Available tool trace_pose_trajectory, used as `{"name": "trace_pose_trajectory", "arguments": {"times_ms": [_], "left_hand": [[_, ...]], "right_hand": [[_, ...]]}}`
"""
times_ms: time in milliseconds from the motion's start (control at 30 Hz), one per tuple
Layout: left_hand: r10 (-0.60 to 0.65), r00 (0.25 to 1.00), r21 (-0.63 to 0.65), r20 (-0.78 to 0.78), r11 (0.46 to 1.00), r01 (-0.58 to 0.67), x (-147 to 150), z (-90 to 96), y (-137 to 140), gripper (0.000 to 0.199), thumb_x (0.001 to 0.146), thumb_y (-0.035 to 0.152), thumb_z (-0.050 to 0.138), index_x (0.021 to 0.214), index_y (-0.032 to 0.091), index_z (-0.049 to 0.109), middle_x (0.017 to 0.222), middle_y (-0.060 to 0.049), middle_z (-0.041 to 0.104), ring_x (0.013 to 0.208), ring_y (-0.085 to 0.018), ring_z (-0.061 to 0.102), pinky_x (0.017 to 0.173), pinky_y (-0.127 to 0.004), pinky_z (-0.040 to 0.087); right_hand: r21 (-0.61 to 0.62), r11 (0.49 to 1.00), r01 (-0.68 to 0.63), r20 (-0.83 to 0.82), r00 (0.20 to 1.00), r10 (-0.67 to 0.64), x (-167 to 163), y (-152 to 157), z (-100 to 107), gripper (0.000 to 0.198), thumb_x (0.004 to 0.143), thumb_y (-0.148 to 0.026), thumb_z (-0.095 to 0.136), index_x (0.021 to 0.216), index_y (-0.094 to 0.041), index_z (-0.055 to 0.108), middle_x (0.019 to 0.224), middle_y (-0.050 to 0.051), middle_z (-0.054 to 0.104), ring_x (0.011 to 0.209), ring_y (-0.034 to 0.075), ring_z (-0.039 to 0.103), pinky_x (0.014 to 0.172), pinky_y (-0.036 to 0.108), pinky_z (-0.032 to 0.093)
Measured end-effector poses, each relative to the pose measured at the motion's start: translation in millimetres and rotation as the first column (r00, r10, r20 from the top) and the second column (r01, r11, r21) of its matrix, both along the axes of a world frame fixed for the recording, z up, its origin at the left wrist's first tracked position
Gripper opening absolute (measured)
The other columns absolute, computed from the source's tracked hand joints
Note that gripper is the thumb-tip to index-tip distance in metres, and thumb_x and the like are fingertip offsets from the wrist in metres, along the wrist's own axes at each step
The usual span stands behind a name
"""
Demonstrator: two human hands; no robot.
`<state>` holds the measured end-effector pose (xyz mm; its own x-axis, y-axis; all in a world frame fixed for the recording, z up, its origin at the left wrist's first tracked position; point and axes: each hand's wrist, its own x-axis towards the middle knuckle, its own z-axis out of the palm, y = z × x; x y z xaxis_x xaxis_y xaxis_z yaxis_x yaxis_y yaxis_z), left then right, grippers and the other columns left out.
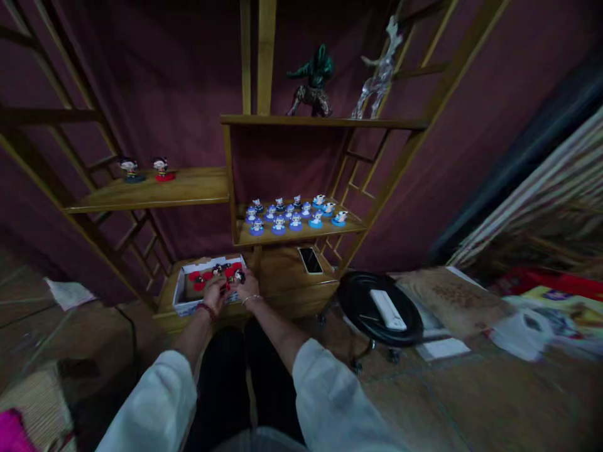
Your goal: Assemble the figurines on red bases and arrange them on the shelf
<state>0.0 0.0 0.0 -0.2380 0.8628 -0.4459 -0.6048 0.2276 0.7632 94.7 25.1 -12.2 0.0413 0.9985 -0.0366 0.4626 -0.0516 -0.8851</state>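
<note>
Figurines handled in a box at a low shelf. Nearest us are the dark trouser legs [221,376], between two white sleeves [160,383]. Beyond them, the left hand [215,295] and right hand [246,289] reach over the near wall of an open box [187,308], in which red-and-black figurines [239,276] lie. We judge the step in hand to be sorting or picking among these figurines. The fingers bend around the ones at the box's right side; we cannot tell whether either hand grasps a figurine or merely touches it. A lift from here would call for a secure pinch and a rise above the cardboard rim.

The box sits at the left of the low shelf [276,276]; a stretch of board separates it from a phone [310,260], giving sideways room. A black stool [351,301] bounds the right. Behind and higher, the middle shelf [301,236] carries purple and blue figurines [279,226] close to its front edge, so we would keep the right forearm low. The left shelf [188,188], with two figurines [164,168], limits height behind the box. Farthest up stand a green statue [318,78] and a clear deer [380,75].
</note>
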Motion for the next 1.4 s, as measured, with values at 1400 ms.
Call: {"name": "trace_pose_trajectory", "arguments": {"times_ms": [1400], "left_hand": [[-0.094, 0.948, 0.075, 0.305, 0.994, 0.074, 25.9, 10.1, -21.4, 0.016, 0.082, 0.019, 0.044, 0.079, 0.013, 0.058, 0.062, -0.004, 0.062, 0.053, -0.012, 0.058, 0.048, -0.021, 0.047]], "right_hand": [[0.012, 0.990, -0.140, -0.489, 0.863, 0.128, 45.3, -8.8, 11.2, 0.033, 0.059, -0.021, 0.062, 0.091, -0.021, 0.055, 0.077, -0.003, 0.063, 0.069, 0.013, 0.061, 0.065, 0.026, 0.051]]}}
